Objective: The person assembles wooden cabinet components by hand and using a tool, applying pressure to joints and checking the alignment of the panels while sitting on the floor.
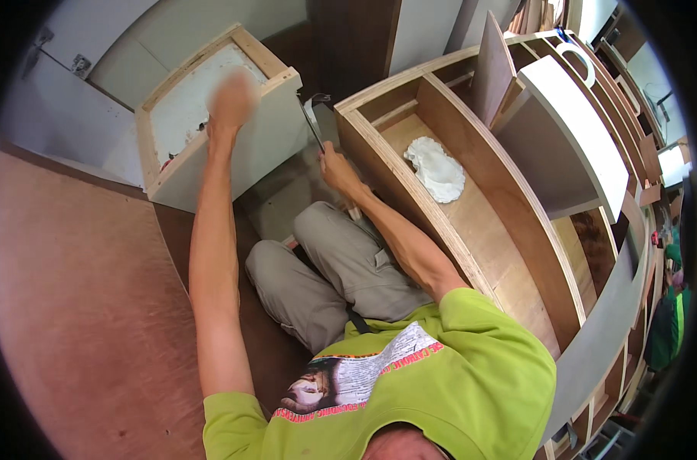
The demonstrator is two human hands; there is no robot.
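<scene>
We stretch our blurry left hand (232, 100) up into the small white box (268, 138), and we cannot tell if it grips anything, while our right hand (334, 165) squeezes the dark metal tool (311, 119) that points up past it, close beside the big wooden shelf (440, 222), ready for work.

left hand (232, 100): motion-blurred, grip unclear | hammer (311, 119): handle end hidden in right hand (334, 167)
</scene>
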